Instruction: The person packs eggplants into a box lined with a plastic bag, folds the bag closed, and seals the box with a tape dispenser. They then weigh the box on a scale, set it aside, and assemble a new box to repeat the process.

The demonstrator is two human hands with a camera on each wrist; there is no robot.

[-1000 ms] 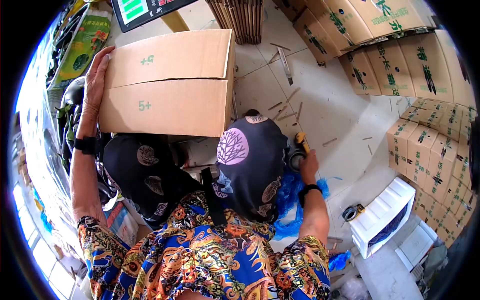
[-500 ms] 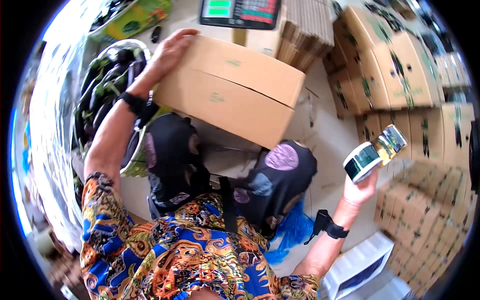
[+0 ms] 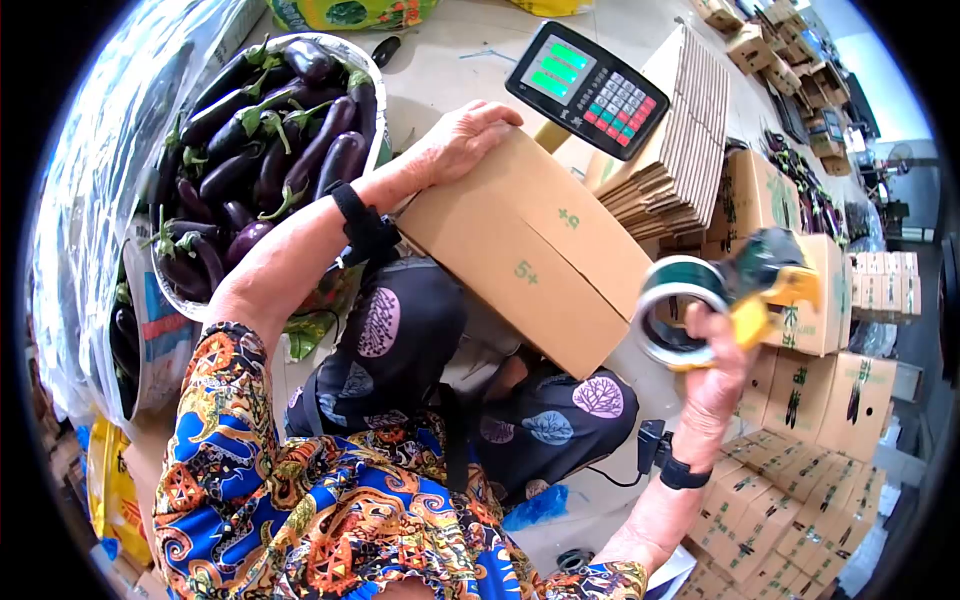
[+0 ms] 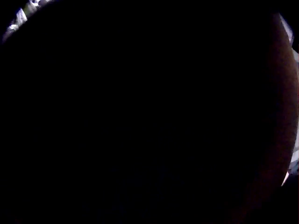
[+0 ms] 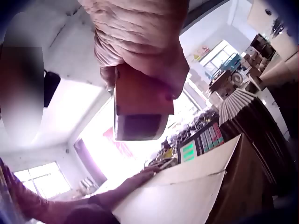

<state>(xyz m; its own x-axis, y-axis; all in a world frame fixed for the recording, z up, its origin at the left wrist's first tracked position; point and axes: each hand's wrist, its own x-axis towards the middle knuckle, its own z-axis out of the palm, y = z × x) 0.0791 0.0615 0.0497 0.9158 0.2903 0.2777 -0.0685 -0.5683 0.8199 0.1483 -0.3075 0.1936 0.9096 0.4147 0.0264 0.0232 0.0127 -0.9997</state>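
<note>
A closed cardboard box (image 3: 490, 220) with green "5+" marks stands tilted across the view in front of my knees, its two top flaps meeting along a seam. My left hand (image 3: 465, 140) rests on the box's far left end, fingers reaching over the edge. To the right of the box, my right hand (image 3: 718, 375) grips a yellow tape dispenser (image 3: 750, 325) with a roll of green tape, raised near the box's right end. The right wrist view shows that hand (image 5: 145, 37) above the box top (image 5: 173, 186). The left wrist view is almost wholly dark.
A round tub of eggplants (image 3: 375, 100) stands at the left beside plastic sheeting (image 3: 95, 200). Beyond the box are a scale display (image 3: 588, 90) and a stack of flattened cartons (image 3: 690, 120). Packed boxes (image 3: 790, 480) are piled at the right.
My right hand has lifted the tape dispenser from beside my right knee and brought it toward the box. The view has turned, showing the eggplant tub. My left hand stays at the box's end.
</note>
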